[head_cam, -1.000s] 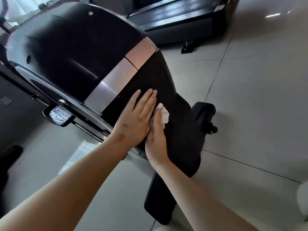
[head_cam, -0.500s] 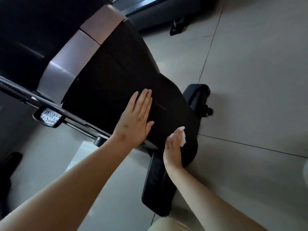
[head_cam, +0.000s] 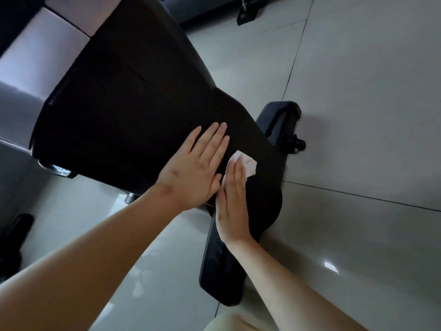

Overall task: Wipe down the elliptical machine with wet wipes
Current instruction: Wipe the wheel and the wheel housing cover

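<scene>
low on the dark side cover of the elliptical machine [head_cam: 133, 103], where it narrows toward the tile floor [head_cam: 358, 103] – both hands lie flat on the plastic.

risks, as i judge them:
- the wet wipe [head_cam: 248, 164] is pinned only by pressure, not gripped. on a quick stroke it could bunch, roll out from under the fingers and drop to the floor, picking up grit.
- the cover curves away just below the right hand [head_cam: 232, 206]. a stroke run past that edge likely loses contact, and the wipe with it.
- the left hand [head_cam: 195, 168] braces bare-palmed on the cover, so the patch beneath it goes unwiped and may take fresh prints unless it shifts.
- the base bar [head_cam: 222, 271] sits under the right wrist – easy to skip.

wipe and fingers: the right hand's fingers are straight and close together, pressing the near part of the wipe against the cover. the rest shows white past the fingertips [head_cam: 237, 167], up and to the right. the left hand's fingers are straight too, holding nothing, its edge just beside the wipe. i cannot tell if they touch.
</scene>
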